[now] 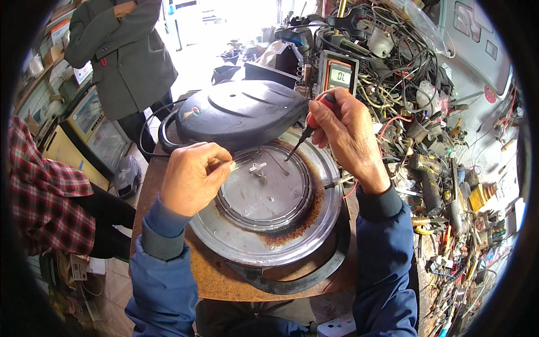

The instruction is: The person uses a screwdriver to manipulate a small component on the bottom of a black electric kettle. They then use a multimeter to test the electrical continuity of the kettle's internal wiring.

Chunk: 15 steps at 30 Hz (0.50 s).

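A round metal base (269, 224) of an upturned appliance lies in front of me, rusty along its inner ring, with a grey heating plate (264, 194) in its middle. My right hand (348, 135) is shut on a red test probe (311, 121) whose dark tip points down at the plate. My left hand (193, 177) pinches a small metal terminal strip (238, 164) at the plate's upper left. A small metal bracket (258, 167) sits on the plate between the hands.
A dark grey appliance lid (236, 112) stands behind the base. A multimeter (337, 73) leans at the back. Tangled wires and tools (438, 140) crowd the right side. A person in a grey jacket (120, 50) stands at upper left; a person in a plaid sleeve (45, 191) is at left.
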### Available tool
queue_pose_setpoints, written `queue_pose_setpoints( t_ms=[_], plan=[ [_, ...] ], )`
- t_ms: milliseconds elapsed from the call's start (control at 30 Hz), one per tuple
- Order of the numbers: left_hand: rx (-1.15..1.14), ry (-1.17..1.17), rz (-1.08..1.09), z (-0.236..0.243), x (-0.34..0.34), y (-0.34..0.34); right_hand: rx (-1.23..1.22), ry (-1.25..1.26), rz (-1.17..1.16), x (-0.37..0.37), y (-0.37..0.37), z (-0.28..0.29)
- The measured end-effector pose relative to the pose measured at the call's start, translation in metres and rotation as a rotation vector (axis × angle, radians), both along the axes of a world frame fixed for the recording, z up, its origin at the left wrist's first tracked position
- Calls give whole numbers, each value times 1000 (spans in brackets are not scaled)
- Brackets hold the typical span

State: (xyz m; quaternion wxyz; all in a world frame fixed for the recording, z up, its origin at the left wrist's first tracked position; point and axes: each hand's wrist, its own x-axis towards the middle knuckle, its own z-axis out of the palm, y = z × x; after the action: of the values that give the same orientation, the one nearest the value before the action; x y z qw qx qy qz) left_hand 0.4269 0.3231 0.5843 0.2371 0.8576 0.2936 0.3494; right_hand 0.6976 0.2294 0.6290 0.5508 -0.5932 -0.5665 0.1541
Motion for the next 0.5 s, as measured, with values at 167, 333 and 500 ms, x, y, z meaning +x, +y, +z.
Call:
queue_pose_setpoints(
  t_ms=[167, 333, 500],
  plan=[
    [-44, -29, -13, -4, 0, 0, 55, 19, -4, -8, -8, 8],
    [-59, -67, -105, -5, 6, -4, 89, 89, 54, -19, -20, 19],
    [-131, -29, -185, -4, 9, -8, 180, 209, 146, -25, -31, 28]
  ],
)
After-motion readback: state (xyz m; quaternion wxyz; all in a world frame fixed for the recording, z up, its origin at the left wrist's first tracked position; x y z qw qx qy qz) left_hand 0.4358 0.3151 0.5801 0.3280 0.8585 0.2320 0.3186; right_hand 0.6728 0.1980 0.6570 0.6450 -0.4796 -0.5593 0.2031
